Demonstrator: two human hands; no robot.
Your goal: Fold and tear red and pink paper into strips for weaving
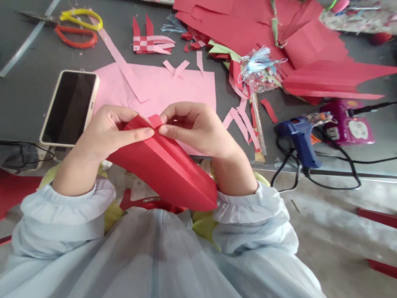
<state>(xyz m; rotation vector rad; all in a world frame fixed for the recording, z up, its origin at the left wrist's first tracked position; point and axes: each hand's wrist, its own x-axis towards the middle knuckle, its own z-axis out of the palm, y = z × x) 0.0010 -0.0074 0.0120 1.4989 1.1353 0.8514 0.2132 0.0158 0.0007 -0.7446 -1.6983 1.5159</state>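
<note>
A folded red paper sits between both my hands, just above my lap at the table's near edge. My left hand pinches its upper left edge, thumb pressed along the fold. My right hand pinches the top tip of the same paper from the other side. Behind my hands a pink sheet lies flat on the grey table.
A phone lies face up left of my hands. Scissors lie at the far left, a blue glue gun with cables at the right. Red paper sheets, a woven paper piece and pink strips are scattered behind.
</note>
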